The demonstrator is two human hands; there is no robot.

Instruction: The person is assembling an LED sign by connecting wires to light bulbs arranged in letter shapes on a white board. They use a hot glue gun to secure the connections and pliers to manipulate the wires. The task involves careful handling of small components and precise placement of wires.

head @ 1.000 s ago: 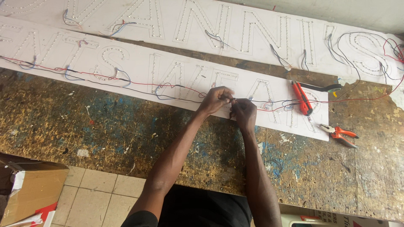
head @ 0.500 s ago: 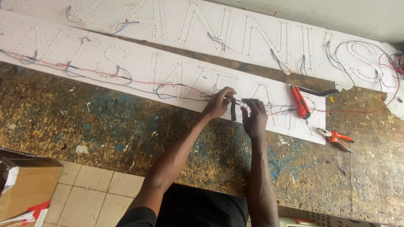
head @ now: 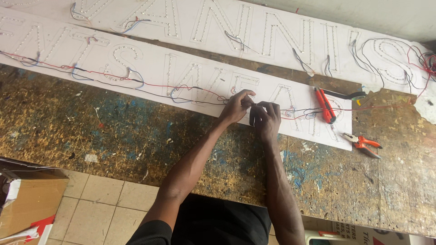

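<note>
Wires (head: 290, 111) — thin, red and black — pinched between left hand (head: 236, 107) and right hand (head: 265, 120), fingers closed over white sign panel (head: 150, 68).

Two sign boards (head: 150, 68) lie across the workbench (head: 113, 131), one behind the other; a cutter (head: 325, 105) lies on the near board's right end, pliers (head: 363, 144) just beyond it.

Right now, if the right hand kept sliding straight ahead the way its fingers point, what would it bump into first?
Probably the wires it is pinching, then the near white sign panel beneath them. Beyond lies the dark gap before the far panel. Depth is hard to judge from above.
</note>
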